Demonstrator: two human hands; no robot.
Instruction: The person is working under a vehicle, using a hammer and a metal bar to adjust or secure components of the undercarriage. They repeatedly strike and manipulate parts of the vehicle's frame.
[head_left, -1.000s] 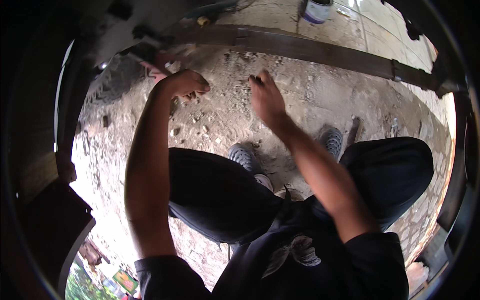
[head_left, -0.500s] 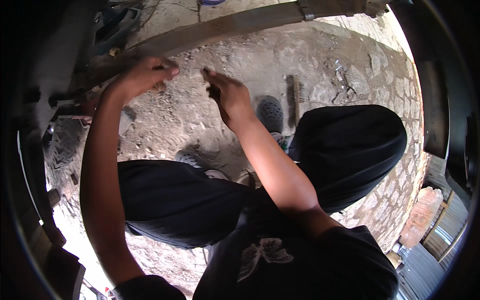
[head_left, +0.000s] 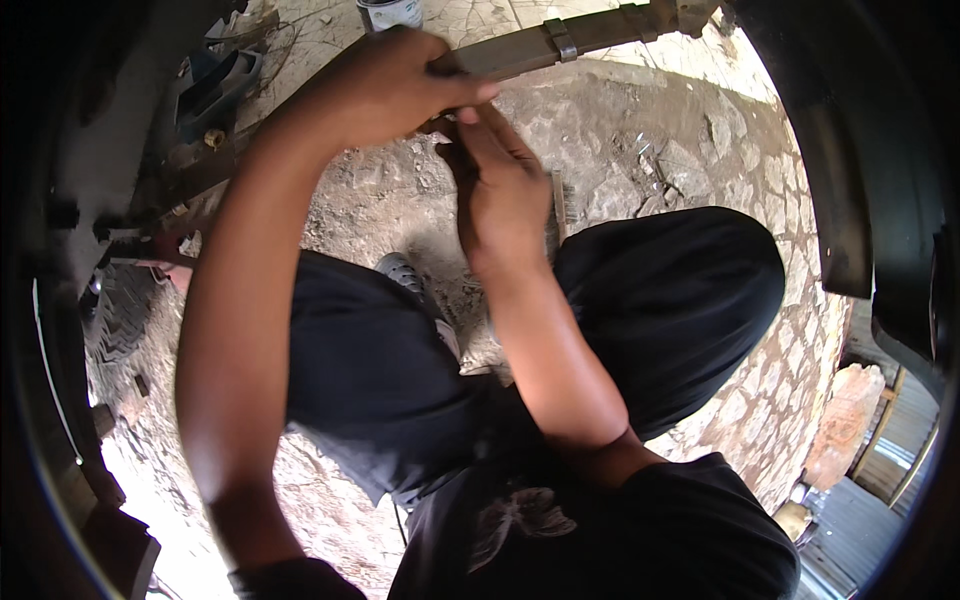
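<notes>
Head | left hand (head_left: pixel 398 82) bent inward | right hand (head_left: pixel 507 200) forward | fingertips near each other | pinching: cannot tell

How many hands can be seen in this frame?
2: the left hand, in front of the dark bar, and the right hand, lower and to its right. Others could be hidden in shadow.
</notes>
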